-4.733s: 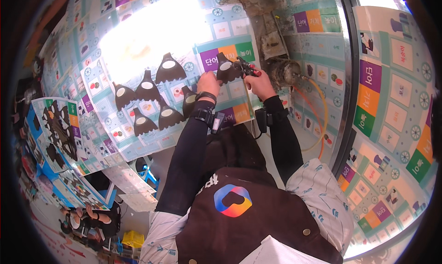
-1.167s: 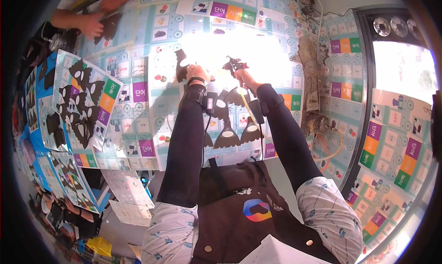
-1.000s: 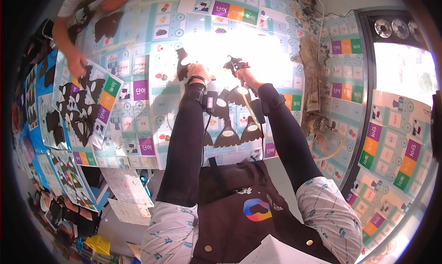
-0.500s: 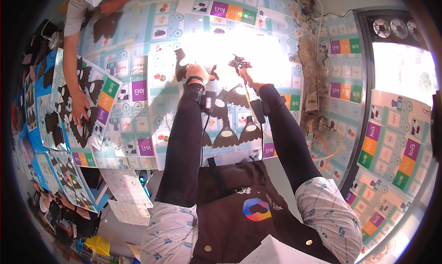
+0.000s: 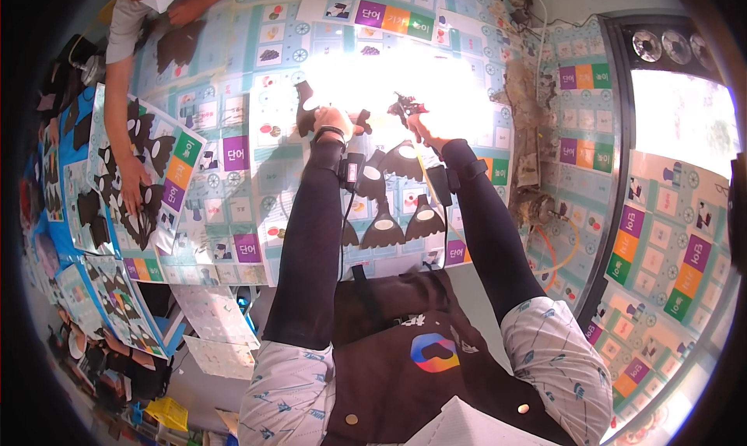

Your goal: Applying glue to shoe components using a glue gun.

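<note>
My left hand [image 5: 334,121] is closed around a dark brown flat piece [image 5: 305,110] with a jagged outline, which sticks out on both sides of the fingers. Slightly to the right, my right hand [image 5: 426,129] grips a small dark tool with red parts [image 5: 407,110]; glare hides its exact kind. The tool and the piece are apart. Between my forearms lie several brown pieces with scalloped edges and pale ovals, among them one scalloped piece [image 5: 383,230] near the table's front edge. Strong sunlight washes out the fingertips.
A co-worker's hand [image 5: 134,183] rests on dark pieces with white ovals on a sheet at the left. Another brown piece [image 5: 177,45] lies at the far left. Printed sheets cover the table [image 5: 226,247]. At the right are a wall and a bright window [image 5: 681,115].
My hands stay almost in place, with the brown piece and the tool tilted slightly. The co-worker's hand at the left has shifted a little over the pieces.
</note>
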A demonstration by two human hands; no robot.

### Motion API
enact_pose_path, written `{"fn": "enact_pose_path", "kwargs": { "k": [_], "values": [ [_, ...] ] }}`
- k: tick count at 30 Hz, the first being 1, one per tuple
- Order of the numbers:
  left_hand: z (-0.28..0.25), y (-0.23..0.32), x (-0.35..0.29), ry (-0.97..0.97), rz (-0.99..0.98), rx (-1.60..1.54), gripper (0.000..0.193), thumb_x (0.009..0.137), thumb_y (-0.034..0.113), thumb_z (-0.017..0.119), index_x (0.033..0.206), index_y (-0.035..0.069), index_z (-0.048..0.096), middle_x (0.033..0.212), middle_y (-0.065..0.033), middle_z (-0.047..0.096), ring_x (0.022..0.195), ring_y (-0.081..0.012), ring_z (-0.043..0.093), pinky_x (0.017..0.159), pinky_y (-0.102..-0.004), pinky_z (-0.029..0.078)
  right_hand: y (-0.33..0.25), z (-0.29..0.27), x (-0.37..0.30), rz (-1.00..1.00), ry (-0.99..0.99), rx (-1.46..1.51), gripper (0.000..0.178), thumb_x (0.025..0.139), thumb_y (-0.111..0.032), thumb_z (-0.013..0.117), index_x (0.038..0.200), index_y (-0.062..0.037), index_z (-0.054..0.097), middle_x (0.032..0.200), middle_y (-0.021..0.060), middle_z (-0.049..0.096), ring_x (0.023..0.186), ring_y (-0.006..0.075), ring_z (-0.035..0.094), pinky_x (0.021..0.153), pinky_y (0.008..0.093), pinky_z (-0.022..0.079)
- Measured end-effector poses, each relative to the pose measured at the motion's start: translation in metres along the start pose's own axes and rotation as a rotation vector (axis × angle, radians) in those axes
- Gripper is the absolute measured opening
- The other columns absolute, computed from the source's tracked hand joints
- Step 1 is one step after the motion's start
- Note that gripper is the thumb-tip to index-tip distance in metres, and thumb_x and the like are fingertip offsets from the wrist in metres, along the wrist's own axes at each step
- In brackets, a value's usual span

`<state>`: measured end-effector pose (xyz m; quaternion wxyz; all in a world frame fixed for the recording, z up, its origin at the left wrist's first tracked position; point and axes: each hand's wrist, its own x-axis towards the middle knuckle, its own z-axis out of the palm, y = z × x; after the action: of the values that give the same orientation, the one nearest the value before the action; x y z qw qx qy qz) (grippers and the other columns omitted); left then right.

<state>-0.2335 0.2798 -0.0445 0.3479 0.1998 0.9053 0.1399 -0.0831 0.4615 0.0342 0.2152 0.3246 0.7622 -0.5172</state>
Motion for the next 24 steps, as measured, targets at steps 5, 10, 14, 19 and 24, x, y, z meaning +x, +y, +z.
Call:
{"fn": "enact_pose_path", "kwargs": {
  "k": [5, 10, 14, 19, 24],
  "values": [
    [0.005, -0.005, 0.004, 0.031, 0.003, -0.007, 0.069, 0.064, 0.031, 0.088, 0.123, 0.007, 0.06, 0.125, -0.0151, 0.059, 0.121, -0.0292, 0.05, 0.102, -0.0375, 0.042, 0.0, 0.0, 0.0, -0.004, 0.006, 0.027, 0.038, 0.088, -0.042, 0.049, 0.094, -0.0071, 0.063, 0.083, 0.0003, 0.065, 0.074, 0.0105, 0.059, 0.058, 0.0245, 0.042],
    [0.012, -0.009, 0.008, 0.128, 0.059, 0.01, 0.066, 0.062, 0.036, 0.088, 0.116, 0.005, 0.063, 0.119, -0.0144, 0.064, 0.117, -0.0288, 0.055, 0.105, -0.0382, 0.038, 0.001, 0.005, 0.0, -0.018, 0.012, 0.054, 0.037, 0.088, -0.041, 0.048, 0.093, -0.007, 0.063, 0.084, 0.0007, 0.066, 0.073, 0.0106, 0.059, 0.057, 0.0245, 0.042],
    [0.016, -0.011, 0.013, 0.116, 0.053, 0.015, 0.063, 0.062, 0.036, 0.087, 0.114, 0.007, 0.065, 0.116, -0.0147, 0.065, 0.118, -0.029, 0.054, 0.103, -0.0391, 0.039, 0.0, 0.014, -0.003, -0.031, 0.014, 0.095, 0.037, 0.088, -0.04, 0.048, 0.092, -0.0068, 0.063, 0.084, 0.0011, 0.066, 0.072, 0.0107, 0.058, 0.056, 0.0246, 0.042],
    [0.018, -0.014, 0.017, 0.014, 0.024, 0.02, 0.073, 0.064, 0.041, 0.087, 0.121, 0.003, 0.06, 0.127, -0.0187, 0.056, 0.122, -0.0306, 0.049, 0.102, -0.0374, 0.043, 0.001, 0.019, -0.01, -0.044, 0.025, 0.136, 0.036, 0.088, -0.039, 0.048, 0.091, -0.0067, 0.063, 0.084, 0.0015, 0.067, 0.071, 0.0108, 0.058, 0.056, 0.0246, 0.041],
    [0.027, -0.017, 0.018, 0.176, 0.041, 0.058, 0.054, 0.065, 0.037, 0.086, 0.107, 0.008, 0.069, 0.109, -0.0135, 0.067, 0.112, -0.0293, 0.057, 0.097, -0.0384, 0.044, 0.001, 0.017, -0.017, -0.063, 0.052, 0.194, 0.035, 0.087, -0.038, 0.048, 0.09, -0.0066, 0.062, 0.084, 0.002, 0.067, 0.07, 0.0109, 0.058, 0.055, 0.0247, 0.041]
  ]
}}
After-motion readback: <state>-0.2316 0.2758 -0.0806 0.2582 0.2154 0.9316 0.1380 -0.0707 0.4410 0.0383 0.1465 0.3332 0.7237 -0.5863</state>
